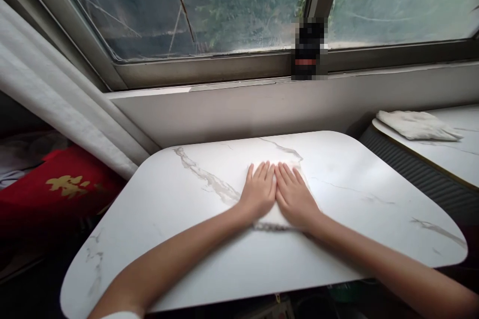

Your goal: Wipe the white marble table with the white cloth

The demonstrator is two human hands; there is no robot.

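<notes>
A white cloth [275, 218] lies flat on the white marble-patterned table [194, 254], its near edge showing a darker trim. My left hand [259, 188] rests palm down on the cloth with its fingers stretched forward. Beside it my right hand [295, 194] also lies flat on the cloth, fingers extended. The two hands touch along their index-finger sides. Most of the cloth's middle is hidden under them.
A folded whitish cloth [419, 125] lies on a second marble-patterned surface [462, 152] at the right. Behind the table are a wall and a window [224, 10]. A pale curtain [63, 79] and a red cloth item [75, 184] with gold markings are at the left.
</notes>
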